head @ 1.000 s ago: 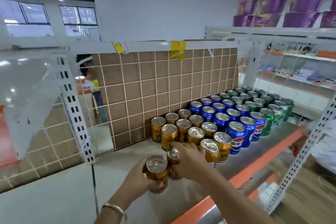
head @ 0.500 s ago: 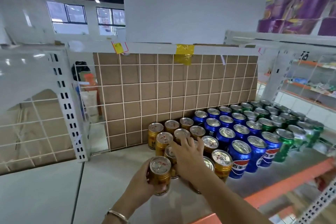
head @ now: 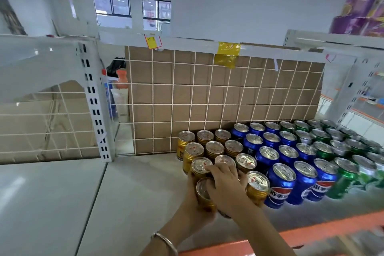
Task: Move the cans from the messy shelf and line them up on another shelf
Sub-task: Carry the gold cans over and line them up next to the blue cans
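green cans (head: 353, 151) blurred, cut off right | purple packs (head: 361, 10) blurred

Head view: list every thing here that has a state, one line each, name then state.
Gold cans: upright, sealed, grouped at the left end of the rows.
Front gold can: upright, held by both hands.
Blue cans: upright, sealed, lined up.
Green cans: upright, lined up.
Left hand: gripping the front gold can.
Right hand: closed over the front gold can.
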`<state>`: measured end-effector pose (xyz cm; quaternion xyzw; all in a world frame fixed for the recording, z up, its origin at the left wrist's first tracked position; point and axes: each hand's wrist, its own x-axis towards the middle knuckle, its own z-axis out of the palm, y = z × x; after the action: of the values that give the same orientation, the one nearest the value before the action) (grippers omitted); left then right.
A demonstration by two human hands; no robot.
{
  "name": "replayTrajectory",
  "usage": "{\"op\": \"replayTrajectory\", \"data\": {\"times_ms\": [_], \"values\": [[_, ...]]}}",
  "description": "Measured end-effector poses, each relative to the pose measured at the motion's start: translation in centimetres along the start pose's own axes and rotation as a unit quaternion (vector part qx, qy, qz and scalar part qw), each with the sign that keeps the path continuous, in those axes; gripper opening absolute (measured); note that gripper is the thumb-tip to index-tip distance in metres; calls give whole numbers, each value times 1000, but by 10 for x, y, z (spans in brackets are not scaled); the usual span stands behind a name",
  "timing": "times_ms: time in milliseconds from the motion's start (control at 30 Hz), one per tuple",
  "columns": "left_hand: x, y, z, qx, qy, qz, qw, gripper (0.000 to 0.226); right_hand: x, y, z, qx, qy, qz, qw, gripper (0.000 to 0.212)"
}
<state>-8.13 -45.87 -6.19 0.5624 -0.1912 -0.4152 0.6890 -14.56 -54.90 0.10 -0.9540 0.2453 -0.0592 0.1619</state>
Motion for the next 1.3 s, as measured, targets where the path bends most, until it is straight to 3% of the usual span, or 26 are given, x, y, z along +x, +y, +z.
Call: {"op": "replayTrajectory", "data": {"times_ms": [33, 67, 100, 133, 200, 233, 300, 400, 433, 533, 667, 833, 1000, 1133, 1233, 1300], "values": [[-2, 3, 4, -15, 19, -10, 1000, 62, -3, 1, 1, -8, 5, -6, 1000, 44], [1, -8, 0, -35, -24, 20, 999, 65, -5, 2, 2, -12, 11, -11, 1000, 43], [2, -13, -2, 84, 52, -28, 995, 67, -7, 1, 2, -13, 17, -15, 1000, 44], [0, -18, -11, 171, 99, -17, 980, 72, -9, -2, 3, -10, 20, -21, 1000, 44], [-5, -35, -19, 445, 114, 62, 886, 96, -11, -13, 5, 9, 23, -44, 999, 45], [-14, -33, -22, 463, 101, 42, 879, 106, -12, -20, 8, 16, 28, -62, 998, 44], [-33, -33, -41, 421, 124, -20, 898, 104, -14, -38, 18, 28, 46, -111, 992, 46], [-75, -28, -74, 385, 261, -8, 885, 53, -23, -72, 42, 32, 11, -162, 986, 48], [-92, -23, -87, 383, 292, -1, 876, 47, -27, -85, 52, 28, -15, -175, 984, 48], [-140, -12, -127, 380, 381, 14, 843, 43, -42, -128, 79, 13, -82, -225, 971, 47], [-209, -1, -172, 351, 441, -12, 826, 40, -68, -191, 105, -6, -133, -278, 951, 45], [-303, 2, -217, 313, 469, -48, 824, 35, -106, -282, 136, -11, -146, -337, 930, 46], [-397, 11, -278, 320, 506, -60, 798, 23, -159, -378, 172, -9, -168, -395, 903, 45], [-450, 11, -326, 323, 500, -67, 801, 28, -188, -436, 197, -10, -160, -403, 901, 44], [-476, 18, -353, 307, 492, -75, 811, 45, -200, -474, 213, 0, -168, -387, 907, 46], [-490, 23, -372, 297, 482, -71, 821, 32, -203, -499, 225, 12, -178, -385, 906, 47]]}}
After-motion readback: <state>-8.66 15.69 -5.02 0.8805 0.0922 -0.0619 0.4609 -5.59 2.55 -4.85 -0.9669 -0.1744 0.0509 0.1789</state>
